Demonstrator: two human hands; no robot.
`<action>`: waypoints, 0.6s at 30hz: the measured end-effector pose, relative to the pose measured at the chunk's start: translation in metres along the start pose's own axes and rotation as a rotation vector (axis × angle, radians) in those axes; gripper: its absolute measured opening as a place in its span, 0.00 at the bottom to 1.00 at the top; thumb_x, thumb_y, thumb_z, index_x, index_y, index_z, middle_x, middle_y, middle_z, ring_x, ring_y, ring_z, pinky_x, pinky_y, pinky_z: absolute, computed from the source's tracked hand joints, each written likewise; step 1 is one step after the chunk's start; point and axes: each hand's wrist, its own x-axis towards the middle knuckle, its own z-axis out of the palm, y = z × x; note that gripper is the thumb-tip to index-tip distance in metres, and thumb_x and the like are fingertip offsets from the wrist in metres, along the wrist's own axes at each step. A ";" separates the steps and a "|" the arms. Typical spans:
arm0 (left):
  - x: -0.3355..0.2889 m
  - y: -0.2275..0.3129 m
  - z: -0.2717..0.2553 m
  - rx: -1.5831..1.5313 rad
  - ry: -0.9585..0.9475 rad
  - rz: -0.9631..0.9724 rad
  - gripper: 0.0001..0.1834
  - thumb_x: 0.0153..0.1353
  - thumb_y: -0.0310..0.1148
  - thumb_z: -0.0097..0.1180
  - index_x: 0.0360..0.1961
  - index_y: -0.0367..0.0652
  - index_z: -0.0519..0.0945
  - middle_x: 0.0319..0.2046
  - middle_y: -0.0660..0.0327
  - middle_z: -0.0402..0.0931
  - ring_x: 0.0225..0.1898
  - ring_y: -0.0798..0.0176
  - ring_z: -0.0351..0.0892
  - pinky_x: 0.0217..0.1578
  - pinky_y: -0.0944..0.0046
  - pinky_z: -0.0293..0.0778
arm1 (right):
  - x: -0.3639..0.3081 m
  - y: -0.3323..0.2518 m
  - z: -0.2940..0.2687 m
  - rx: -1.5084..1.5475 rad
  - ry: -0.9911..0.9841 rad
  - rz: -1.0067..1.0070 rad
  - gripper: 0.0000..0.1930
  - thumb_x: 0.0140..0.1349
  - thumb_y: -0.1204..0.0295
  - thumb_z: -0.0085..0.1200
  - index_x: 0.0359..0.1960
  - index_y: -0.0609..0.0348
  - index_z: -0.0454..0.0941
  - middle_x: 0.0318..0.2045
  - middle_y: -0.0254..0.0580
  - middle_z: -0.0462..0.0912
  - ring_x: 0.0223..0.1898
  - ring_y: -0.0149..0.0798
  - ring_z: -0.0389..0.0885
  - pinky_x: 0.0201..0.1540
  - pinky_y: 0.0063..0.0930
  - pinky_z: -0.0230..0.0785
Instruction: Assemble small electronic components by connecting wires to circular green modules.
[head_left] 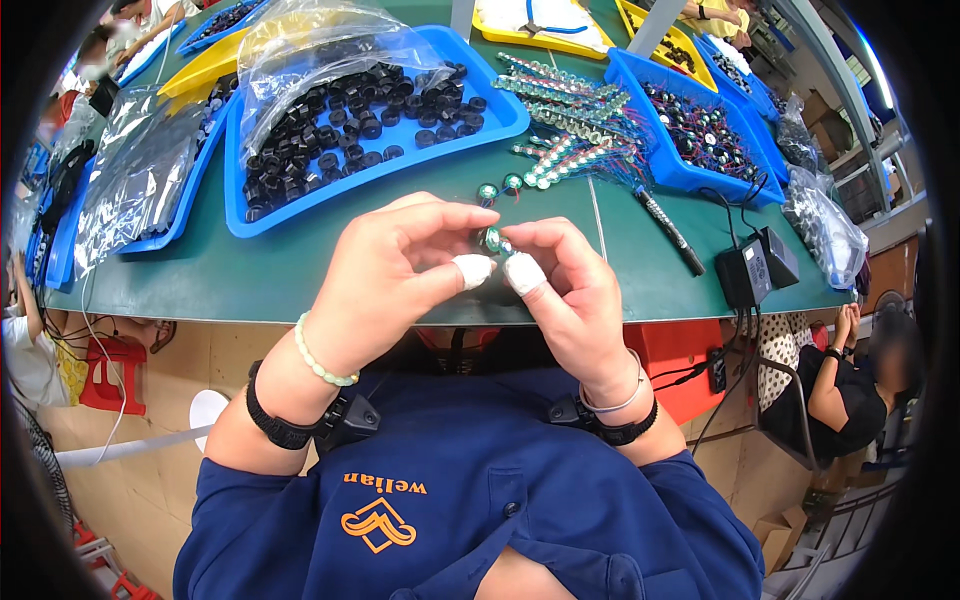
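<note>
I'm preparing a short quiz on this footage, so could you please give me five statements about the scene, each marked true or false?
1. The left hand and the right hand meet at a small shiny green piece. True.
2. The tray of black round parts just beyond the left hand is yellow. False: that tray is blue.
3. A black marker pen lies on the green tabletop. True.
4. The pale beaded bracelet is on the right wrist. False: the bracelet is on the left wrist.
5. Both thumbs have white wraps. True.
</note>
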 end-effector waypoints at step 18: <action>-0.010 -0.011 0.005 0.269 0.160 0.157 0.10 0.53 0.19 0.60 0.38 0.35 0.83 0.33 0.60 0.78 0.36 0.67 0.79 0.38 0.70 0.74 | -0.002 -0.009 0.020 -0.379 0.057 -0.193 0.09 0.54 0.83 0.56 0.35 0.63 0.71 0.32 0.47 0.76 0.29 0.47 0.79 0.30 0.34 0.71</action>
